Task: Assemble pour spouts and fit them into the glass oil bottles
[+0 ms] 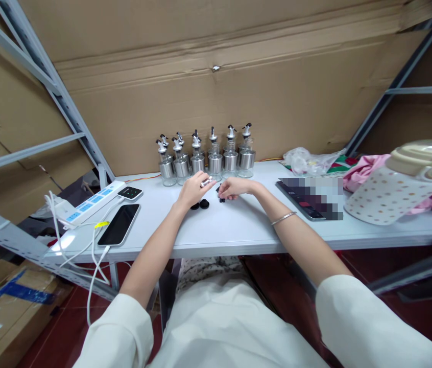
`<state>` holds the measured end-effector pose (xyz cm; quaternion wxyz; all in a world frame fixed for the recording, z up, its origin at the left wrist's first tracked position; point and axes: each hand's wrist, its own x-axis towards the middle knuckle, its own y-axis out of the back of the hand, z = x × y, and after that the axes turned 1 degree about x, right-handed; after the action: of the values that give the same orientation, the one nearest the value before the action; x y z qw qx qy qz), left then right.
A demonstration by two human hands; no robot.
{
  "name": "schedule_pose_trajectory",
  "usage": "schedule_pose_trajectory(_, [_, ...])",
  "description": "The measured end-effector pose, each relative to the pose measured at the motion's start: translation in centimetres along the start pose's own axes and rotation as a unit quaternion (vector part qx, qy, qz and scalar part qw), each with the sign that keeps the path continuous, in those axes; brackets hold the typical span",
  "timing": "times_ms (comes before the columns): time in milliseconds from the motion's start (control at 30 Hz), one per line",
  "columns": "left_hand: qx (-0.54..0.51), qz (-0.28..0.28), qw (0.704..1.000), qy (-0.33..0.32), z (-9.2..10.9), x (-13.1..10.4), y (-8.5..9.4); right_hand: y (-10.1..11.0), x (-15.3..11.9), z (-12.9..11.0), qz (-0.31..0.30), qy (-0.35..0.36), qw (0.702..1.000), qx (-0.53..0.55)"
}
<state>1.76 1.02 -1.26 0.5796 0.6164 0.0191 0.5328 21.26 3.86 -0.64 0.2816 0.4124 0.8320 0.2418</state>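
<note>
My left hand (195, 189) is closed round a small silver and white spout piece, held just above the table in front of the bottles. To its right my right hand (234, 188) has its fingers pinched together beside some small black parts (222, 200); whatever is between the fingertips is too small to name. Round black caps (204, 204) lie on the white table (235, 230) below my left hand. Behind both hands stand several glass bottles with steel bands (215, 164), topped by silver and black pour spouts (231, 132).
At left are a power strip (95, 203), a small dark device (130, 192), a phone (119, 225) and white cables. A tablet (302, 199), plastic bag (304, 161), pink cloth (363, 173) and dotted container (384, 191) lie at right. Cardboard (216, 102) backs the table.
</note>
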Motion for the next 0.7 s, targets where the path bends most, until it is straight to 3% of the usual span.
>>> schedule_pose_trajectory(200, [-0.006, 0.007, 1.000, -0.004, -0.19, -0.04, -0.15, 0.00, 0.37, 0.23, 0.032, -0.013, 0.999, -0.019])
schedule_pose_trajectory(700, [-0.001, 0.000, 1.000, 0.007, 0.04, -0.01, 0.02, 0.00, 0.06, -0.01, 0.023, -0.006, 0.998, -0.064])
